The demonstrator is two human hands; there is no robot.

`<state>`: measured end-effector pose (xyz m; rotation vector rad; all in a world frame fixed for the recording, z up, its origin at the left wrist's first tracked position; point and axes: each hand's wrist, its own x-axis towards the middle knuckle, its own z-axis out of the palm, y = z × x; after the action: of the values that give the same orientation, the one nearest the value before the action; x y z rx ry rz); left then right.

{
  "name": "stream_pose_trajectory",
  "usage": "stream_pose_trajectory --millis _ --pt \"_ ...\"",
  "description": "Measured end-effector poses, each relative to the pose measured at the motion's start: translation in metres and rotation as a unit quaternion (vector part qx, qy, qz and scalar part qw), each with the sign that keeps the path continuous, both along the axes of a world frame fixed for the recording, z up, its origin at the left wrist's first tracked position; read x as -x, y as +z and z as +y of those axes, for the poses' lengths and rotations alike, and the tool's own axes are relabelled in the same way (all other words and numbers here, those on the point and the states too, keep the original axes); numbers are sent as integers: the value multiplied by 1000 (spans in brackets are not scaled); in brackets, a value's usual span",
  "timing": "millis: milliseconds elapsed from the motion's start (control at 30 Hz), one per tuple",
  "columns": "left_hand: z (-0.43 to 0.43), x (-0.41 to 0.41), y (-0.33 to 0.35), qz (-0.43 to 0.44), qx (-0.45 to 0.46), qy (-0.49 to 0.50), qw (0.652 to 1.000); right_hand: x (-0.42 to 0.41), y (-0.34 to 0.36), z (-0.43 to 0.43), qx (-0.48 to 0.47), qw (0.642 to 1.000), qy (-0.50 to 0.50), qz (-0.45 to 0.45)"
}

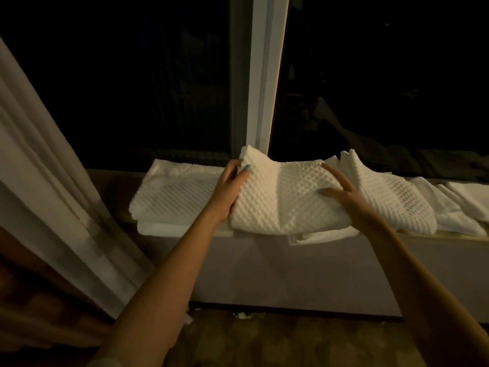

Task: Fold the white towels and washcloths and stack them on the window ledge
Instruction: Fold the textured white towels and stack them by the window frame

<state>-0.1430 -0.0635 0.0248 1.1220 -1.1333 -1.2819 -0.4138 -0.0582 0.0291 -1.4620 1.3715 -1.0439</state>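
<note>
Folding is mid-step, as I read it: the waffle-weave towel (277, 202) lies doubled on the window ledge (113, 192), centre frame. Left hand (230, 189) pinches its nine o'clock edge, thumb on top; right hand (344, 200) presses down, fingers spread. Next I'd want it lifted onto the folded stack (174, 197) at nine o'clock, corners squared, leaving the loose cloths (449, 207) at three.

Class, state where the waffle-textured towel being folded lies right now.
The waffle towel lies mid-frame in the head view, on the window ledge below the white window post, between the left hand and right hand.
</note>
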Motion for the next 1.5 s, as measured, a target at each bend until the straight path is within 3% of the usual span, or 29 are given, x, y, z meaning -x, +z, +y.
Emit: stream_pose_trajectory --millis 200,433,567,833,933,1033,1133,1267,1367,1500 --pt "-12 -64 40 -31 43 64 997 -58 27 -12 47 998 5 -28" --pt "-27 -182 42 -139 88 81 983 -165 22 -33 102 993 59 2" --pt "-33 -221 37 -218 88 82 969 -207 8 -45 81 995 53 -12" --pt "-49 -248 -13 -247 34 108 962 -237 -31 -43 -6 1000 -4 -20" --pt "-60 -255 -16 -287 16 102 952 -231 -35 -50 -5 999 -28 47" --pt "-74 -261 -14 -306 20 109 946 -224 -31 -66 55 988 -29 139" --pt "-89 -264 -9 -310 59 101 944 -219 -20 -85 71 983 6 167" --pt "-106 -267 1 -373 82 70 922 -219 -6 -110 -12 976 100 195" --pt "-112 -270 6 -410 90 24 907 -211 0 -121 -26 964 121 234" --pt "-116 -276 9 -386 75 -11 919 -202 6 -126 21 963 103 250"
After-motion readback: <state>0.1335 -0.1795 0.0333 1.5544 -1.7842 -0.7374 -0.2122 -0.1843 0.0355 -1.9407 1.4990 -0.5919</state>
